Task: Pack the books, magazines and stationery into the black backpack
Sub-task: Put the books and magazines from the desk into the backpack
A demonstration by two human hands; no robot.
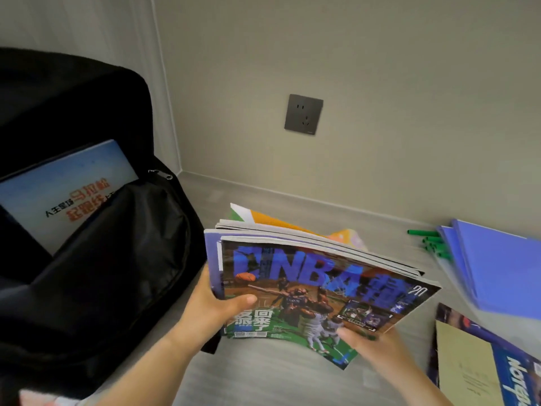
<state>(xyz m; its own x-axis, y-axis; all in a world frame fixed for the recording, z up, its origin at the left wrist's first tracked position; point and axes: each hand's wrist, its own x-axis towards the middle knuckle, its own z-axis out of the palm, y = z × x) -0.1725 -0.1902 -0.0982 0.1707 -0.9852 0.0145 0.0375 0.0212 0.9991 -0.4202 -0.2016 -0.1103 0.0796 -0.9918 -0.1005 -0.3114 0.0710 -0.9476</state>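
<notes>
The black backpack (96,253) stands open at the left, with a light blue book (58,194) sticking out of its main pocket. Both hands hold a stack of magazines (316,276) just right of the backpack, above the floor; the top one has a basketball cover. My left hand (216,306) grips the stack's left edge, thumb on the cover. My right hand (371,344) holds its lower right edge. Purple notebooks (494,259) and green pens (430,243) lie at the right. A blue magazine with a beige booklet (480,364) lies at the lower right.
Everything rests on a grey floor (278,376) in a room corner. A dark wall socket (303,114) sits on the far wall. The wall's base runs behind the stack.
</notes>
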